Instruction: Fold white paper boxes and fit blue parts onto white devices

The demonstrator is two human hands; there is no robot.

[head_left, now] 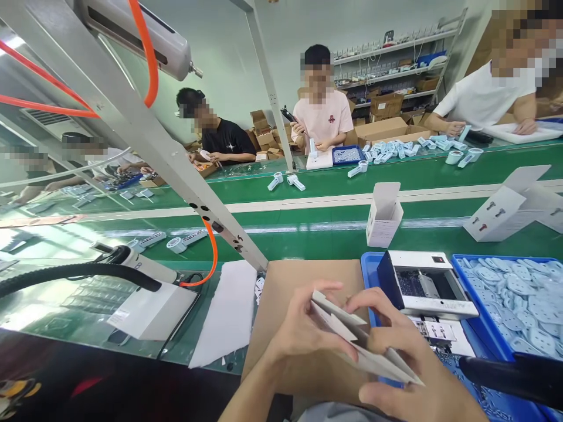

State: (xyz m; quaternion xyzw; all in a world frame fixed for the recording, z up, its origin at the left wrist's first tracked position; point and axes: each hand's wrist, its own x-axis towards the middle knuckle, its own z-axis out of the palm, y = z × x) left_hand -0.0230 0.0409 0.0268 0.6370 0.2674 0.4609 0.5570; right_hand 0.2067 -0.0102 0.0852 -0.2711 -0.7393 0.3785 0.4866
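Both my hands hold a flat, unfolded white cardboard box blank (352, 340) above a brown cardboard sheet (303, 281) at the bench's near edge. My left hand (303, 334) grips its left end, thumb on top. My right hand (404, 357) holds the right part, fingers curled over its upper edge. The blank lies tilted, its far end pointing left and up.
A white feeder machine (428, 284) stands in a blue tray (367, 266). A second blue tray (505, 261) holds several pale blue parts (519, 299). An open white box (384, 215) stands on the green conveyor (308, 228). A slanted metal bar (167, 158) crosses left. Several people work across the belt.
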